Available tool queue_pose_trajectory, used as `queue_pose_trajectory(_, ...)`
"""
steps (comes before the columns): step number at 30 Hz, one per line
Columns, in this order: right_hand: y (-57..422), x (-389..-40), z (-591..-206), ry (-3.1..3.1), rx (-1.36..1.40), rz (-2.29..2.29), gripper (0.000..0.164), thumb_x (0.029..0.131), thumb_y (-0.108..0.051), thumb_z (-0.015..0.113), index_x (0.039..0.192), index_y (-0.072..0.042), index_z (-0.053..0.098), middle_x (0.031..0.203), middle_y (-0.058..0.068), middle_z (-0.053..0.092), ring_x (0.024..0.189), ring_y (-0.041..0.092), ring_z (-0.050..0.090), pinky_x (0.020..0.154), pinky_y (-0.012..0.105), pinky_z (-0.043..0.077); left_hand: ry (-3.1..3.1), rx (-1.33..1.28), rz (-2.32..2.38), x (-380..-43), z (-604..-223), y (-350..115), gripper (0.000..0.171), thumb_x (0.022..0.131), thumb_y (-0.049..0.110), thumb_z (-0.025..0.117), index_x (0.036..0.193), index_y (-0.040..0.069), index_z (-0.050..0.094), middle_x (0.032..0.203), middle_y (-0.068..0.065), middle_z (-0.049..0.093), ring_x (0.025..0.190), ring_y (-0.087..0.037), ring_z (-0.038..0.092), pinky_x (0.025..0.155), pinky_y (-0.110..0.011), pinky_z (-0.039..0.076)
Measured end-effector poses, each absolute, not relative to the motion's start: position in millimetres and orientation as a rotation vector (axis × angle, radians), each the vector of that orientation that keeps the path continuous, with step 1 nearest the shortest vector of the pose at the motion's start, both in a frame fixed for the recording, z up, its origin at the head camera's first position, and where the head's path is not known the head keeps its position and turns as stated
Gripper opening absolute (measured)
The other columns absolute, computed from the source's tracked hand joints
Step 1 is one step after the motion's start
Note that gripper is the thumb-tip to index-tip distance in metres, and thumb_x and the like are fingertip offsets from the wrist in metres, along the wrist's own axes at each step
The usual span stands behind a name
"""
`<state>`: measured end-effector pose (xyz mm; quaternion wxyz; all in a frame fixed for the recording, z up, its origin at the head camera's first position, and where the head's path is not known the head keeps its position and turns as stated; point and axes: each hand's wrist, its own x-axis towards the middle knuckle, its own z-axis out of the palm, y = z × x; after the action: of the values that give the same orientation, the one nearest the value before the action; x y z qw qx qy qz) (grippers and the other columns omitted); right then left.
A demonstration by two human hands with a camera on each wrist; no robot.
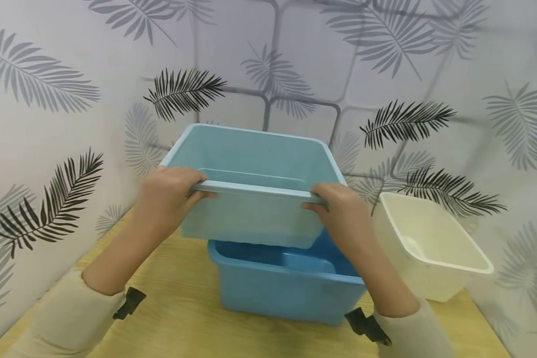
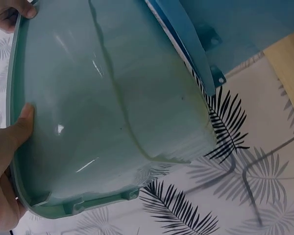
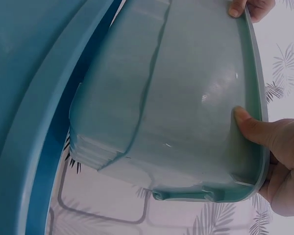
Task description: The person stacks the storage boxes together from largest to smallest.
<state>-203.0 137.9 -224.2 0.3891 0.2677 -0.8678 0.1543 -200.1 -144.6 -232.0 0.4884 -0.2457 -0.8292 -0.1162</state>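
Observation:
A pale teal plastic bin (image 1: 250, 216) hangs tilted above a darker blue bin (image 1: 291, 293), its open top facing up. My left hand (image 1: 172, 191) grips its near rim toward the left, thumb below the rim on the outer wall. Toward the right end of that same rim, my right hand (image 1: 340, 204) pinches it likewise. Both wrist views show the teal bin's smooth outer wall (image 2: 73, 98), with a thumb (image 3: 255, 128) pressed against it. The blue bin stands on the table beneath, its inside partly hidden by the teal one.
A cream bin (image 1: 434, 243) stands at the right, close to the wall. The wood-grain table (image 1: 174, 298) meets a leaf-patterned wall (image 1: 268, 59) at the back and sides. Black straps (image 1: 130, 303) sit at both sleeve cuffs.

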Motion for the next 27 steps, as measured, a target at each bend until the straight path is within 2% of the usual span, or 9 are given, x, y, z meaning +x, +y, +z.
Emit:
queue_pose_trajectory(6, 152, -202, -226, -2.201, 0.661, 0.361, 0.019, 0.071, -0.013, 0.075, 0.085, -0.003, 0.065, 0.082, 0.012, 0.069, 0.075, 0.025, 0.065, 0.063, 0.036, 0.052, -2.012, -0.628, -0.303, -206, -235, -129, 0.026, 0.064, 0.024, 0.077, 0.078, 0.004, 0.067, 0.075, -0.009, 0.071, 0.069, -0.023, 0.067, 0.059, -0.037, 0.051)
queue_pose_trajectory(14, 173, -197, -226, -2.245, 0.62, 0.342, 0.019, 0.073, -0.01, 0.075, 0.087, -0.002, 0.065, 0.085, 0.014, 0.069, 0.079, 0.028, 0.066, 0.068, 0.04, 0.055, -1.989, -0.631, -0.299, -208, -237, -107, 0.027, 0.065, 0.027, 0.075, 0.077, 0.004, 0.067, 0.073, -0.007, 0.07, 0.064, -0.021, 0.063, 0.055, -0.034, 0.044)
queue_pose_trajectory(27, 196, -195, -231, -2.191, 0.625, 0.327, 0.021, 0.068, -0.005, 0.077, 0.084, 0.0, 0.065, 0.082, 0.015, 0.069, 0.076, 0.029, 0.066, 0.066, 0.042, 0.055, -1.982, -0.651, -0.314, -209, -242, -81, 0.028, 0.066, 0.03, 0.074, 0.078, 0.006, 0.067, 0.074, -0.006, 0.07, 0.063, -0.021, 0.062, 0.053, -0.031, 0.043)
